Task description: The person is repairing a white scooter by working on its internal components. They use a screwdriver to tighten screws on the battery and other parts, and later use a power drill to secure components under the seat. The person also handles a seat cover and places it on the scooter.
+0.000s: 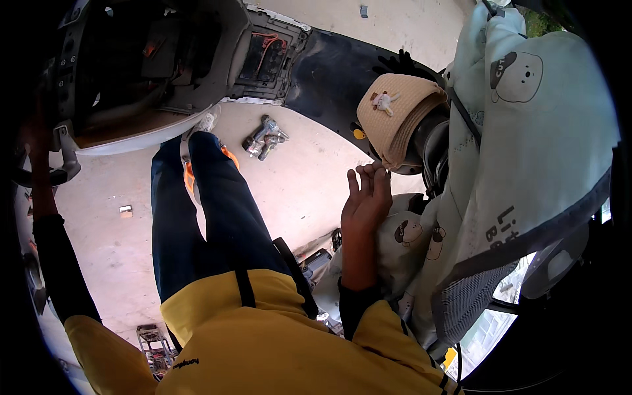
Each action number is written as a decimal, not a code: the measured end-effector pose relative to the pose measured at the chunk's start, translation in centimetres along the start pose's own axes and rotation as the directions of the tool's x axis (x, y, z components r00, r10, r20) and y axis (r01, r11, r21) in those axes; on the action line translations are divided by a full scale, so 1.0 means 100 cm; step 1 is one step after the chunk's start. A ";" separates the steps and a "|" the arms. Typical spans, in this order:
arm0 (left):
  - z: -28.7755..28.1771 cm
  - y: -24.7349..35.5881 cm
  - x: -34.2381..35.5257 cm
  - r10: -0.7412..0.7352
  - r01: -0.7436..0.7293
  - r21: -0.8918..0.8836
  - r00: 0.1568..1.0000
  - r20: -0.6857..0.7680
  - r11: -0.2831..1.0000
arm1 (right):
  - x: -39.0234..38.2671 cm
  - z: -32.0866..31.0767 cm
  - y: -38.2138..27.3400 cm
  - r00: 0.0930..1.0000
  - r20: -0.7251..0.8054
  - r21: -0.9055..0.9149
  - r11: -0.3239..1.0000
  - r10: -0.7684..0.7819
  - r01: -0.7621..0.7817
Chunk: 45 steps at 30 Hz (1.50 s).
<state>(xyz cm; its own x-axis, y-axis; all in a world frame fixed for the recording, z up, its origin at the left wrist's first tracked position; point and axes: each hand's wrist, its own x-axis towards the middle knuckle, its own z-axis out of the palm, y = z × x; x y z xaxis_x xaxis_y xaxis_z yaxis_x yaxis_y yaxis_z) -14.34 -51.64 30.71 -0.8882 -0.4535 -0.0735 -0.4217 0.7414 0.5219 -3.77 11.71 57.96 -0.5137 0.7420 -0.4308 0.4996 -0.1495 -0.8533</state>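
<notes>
My right hand (367,201) is raised at the centre right, its fingertips pinched at the lower edge of a tan woven sun hat (399,108). A small plush figure (384,103) decorates the hat, which rests against the scooter's front end. Beside it hangs a pale green windshield quilt (526,145) with cartoon bear prints. My left hand (38,135) reaches up at the far left, in deep shadow, next to a grey grab rail (68,153) of the scooter; its fingers cannot be made out.
The scooter's black footboard (342,76) runs across the top, with a dark glove (398,64) on it. An uncovered battery bay (266,56) lies left of it, beside the dark body opening (158,59). Two cordless power tools (264,138) and a small can (126,209) are on the floor.
</notes>
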 end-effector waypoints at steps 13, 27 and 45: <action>-0.026 0.096 -0.016 -0.050 0.037 -0.153 0.995 -0.083 0.988 | 0.202 -0.093 0.093 0.865 -0.441 0.298 0.948 0.240 -0.111; -0.024 0.086 -0.013 -0.019 0.010 -0.095 0.995 -0.101 0.995 | 0.220 -0.113 0.114 0.844 -0.459 0.226 0.956 0.276 -0.189; -0.045 0.098 -0.026 0.308 -0.357 -0.090 0.889 -0.340 0.930 | 0.033 0.054 0.141 0.960 0.213 -0.475 0.840 -0.180 0.263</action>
<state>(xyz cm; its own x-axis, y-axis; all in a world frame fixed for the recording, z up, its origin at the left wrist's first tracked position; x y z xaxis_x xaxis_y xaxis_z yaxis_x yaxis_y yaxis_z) -15.39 -45.39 39.82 -0.8574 -0.3426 0.3840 -0.0589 0.8066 0.5882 -2.18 8.54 42.97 -0.7321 0.6000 -0.3226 0.6157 0.3800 -0.6903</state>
